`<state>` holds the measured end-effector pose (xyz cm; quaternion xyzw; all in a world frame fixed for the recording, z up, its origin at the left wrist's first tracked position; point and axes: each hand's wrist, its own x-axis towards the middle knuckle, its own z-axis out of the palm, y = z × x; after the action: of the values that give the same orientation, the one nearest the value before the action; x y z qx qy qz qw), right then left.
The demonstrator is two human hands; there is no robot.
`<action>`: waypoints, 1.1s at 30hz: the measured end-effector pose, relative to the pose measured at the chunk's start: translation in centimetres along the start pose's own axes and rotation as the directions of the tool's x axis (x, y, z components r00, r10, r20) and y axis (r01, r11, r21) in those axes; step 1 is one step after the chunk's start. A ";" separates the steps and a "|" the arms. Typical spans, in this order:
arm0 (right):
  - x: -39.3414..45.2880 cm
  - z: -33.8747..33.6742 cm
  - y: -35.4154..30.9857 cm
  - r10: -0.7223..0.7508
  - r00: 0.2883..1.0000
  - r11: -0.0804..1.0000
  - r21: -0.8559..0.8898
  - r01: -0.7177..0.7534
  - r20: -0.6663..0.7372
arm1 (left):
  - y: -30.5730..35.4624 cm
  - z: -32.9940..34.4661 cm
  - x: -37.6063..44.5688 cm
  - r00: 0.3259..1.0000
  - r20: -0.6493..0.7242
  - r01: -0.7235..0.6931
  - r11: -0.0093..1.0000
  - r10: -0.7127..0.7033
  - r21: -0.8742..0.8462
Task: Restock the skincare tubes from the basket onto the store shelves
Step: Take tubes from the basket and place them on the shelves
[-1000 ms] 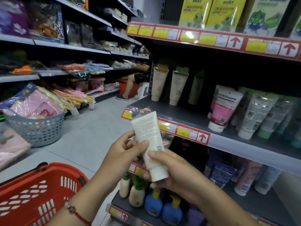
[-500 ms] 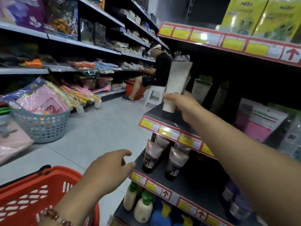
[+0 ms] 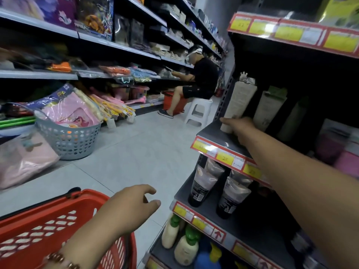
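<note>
Red basket [image 3: 48, 230] at lower left on the floor, left hand [image 3: 134, 206] above its rim, fingers loosely spread and holding nothing, right hand [image 3: 238, 126] gripping the base of a cream tube [image 3: 240, 101], cap down on the shelf [image 3: 209, 131], beside 2 similar tubes [image 3: 269, 107].

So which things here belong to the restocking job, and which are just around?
Job: cream tube held by the right hand; red basket; middle shelf; empty left hand.

Around: grey basket, black tubes, white stool, seated person.
</note>
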<state>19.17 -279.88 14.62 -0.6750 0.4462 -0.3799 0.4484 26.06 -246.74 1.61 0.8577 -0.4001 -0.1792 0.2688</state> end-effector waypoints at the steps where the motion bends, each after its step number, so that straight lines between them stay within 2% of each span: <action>1: -0.3 -0.1 -0.1 0.027 1.000 0.999 0.029 -0.027 0.009 | -0.1 -0.2 -0.3 1.000 0.011 0.007 1.000 -0.007 -0.011; 4: -4.1 -0.6 -1.1 -0.034 0.998 0.999 -0.020 0.033 -0.043 | -0.7 -0.9 -1.3 0.999 0.049 0.024 0.999 -0.023 -0.021; 6: -9.0 -0.9 -1.6 -0.279 0.958 0.946 -0.190 0.263 -0.061 | -1.9 -1.4 -1.9 0.994 0.099 0.048 0.999 -0.046 -0.012; 8: -15.2 -0.2 -0.9 -0.569 0.817 0.754 -0.339 0.562 0.091 | -4.0 -2.0 -2.6 0.984 0.156 0.082 0.996 -0.085 0.021; 9: -18.3 0.7 -0.1 -0.645 0.730 0.638 -0.366 0.677 0.225 | -5.4 -2.3 -3.0 0.980 0.173 0.094 0.995 -0.100 0.043; 10: -21.0 2.0 1.1 -0.649 0.664 0.555 -0.365 0.747 0.371 | -6.7 -2.6 -3.6 0.977 0.184 0.100 0.993 -0.110 0.065; 11: -23.5 3.7 2.4 -0.592 0.619 0.515 -0.349 0.783 0.516 | -8.1 -2.9 -4.3 0.972 0.193 0.120 0.989 -0.134 0.084; 13: -27.8 7.8 5.5 -0.391 0.532 0.503 -0.310 0.807 0.751 | -11.2 -3.1 -5.7 0.960 0.180 0.197 0.974 -0.215 0.115; 15: -30.7 12.4 8.4 -0.201 0.450 0.524 -0.293 0.800 0.870 | -14.9 -2.7 -7.3 0.938 0.171 0.277 0.948 -0.302 0.159; 17: -32.7 16.3 10.8 -0.038 0.383 0.541 -0.304 0.784 0.923 | -19.3 -2.0 -9.0 0.902 0.197 0.338 0.912 -0.384 0.233; 19: -33.9 19.8 13.1 0.131 0.309 0.512 -0.331 0.793 0.942 | -24.1 -1.2 -11.0 0.839 0.225 0.416 0.852 -0.495 0.318; 21: -34.6 23.0 15.3 0.292 0.244 0.423 -0.354 0.834 0.925 | -28.3 -0.4 -12.8 0.772 0.236 0.478 0.784 -0.591 0.396; 24: -35.0 28.2 19.2 0.468 0.159 0.296 -0.324 0.898 0.869 | -33.1 1.8 -13.8 0.672 0.298 0.496 0.710 -0.678 0.500; 26: -35.1 31.7 21.9 0.543 0.108 0.220 -0.265 0.939 0.833 | -35.1 3.6 -13.0 0.628 0.348 0.462 0.693 -0.696 0.554; 30: -36.3 37.6 27.6 0.622 0.000 0.165 -0.131 0.978 0.783 | -38.7 7.5 -9.5 0.618 0.344 0.453 0.678 -0.707 0.579; 33: -37.8 40.9 31.4 0.702 -0.084 0.171 -0.052 0.984 0.708 | -41.3 9.9 -7.9 0.525 0.362 0.519 0.627 -0.770 0.581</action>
<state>36.47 -239.58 -31.97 -0.8463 -0.1016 0.5212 -0.0424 40.39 -221.53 -30.45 0.8804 -0.1330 -0.4338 -0.1382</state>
